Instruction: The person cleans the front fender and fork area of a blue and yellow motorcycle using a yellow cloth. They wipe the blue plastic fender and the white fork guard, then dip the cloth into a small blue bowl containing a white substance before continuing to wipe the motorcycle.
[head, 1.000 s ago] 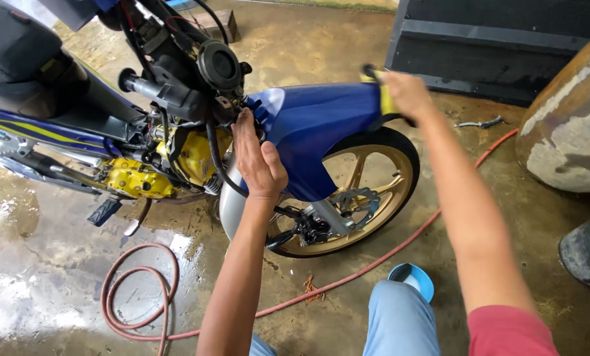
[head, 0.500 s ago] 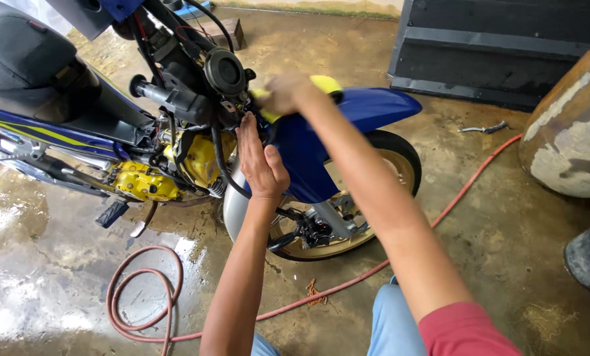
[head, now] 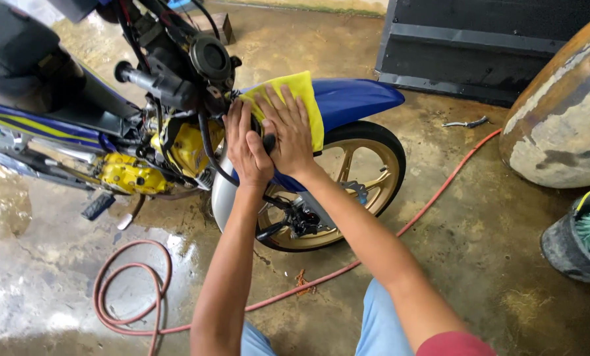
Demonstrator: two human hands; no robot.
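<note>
Both hands work the blue front fender (head: 354, 99): the right hand (head: 288, 132) lies flat, fingers spread, pinning the yellow cloth (head: 303, 99) to the panel beneath its palm, while the left hand (head: 245, 148), open-palmed just beside it, braces the bodywork above the gold wheel (head: 361, 178)

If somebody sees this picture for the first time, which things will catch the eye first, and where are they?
At the centre, the right hand presses a yellow cloth flat on the blue front fender of a motorcycle, with the left hand beside it against the bike. Below the fender stands the gold front wheel. A red hose lies coiled on the wet concrete floor at lower left.
</note>
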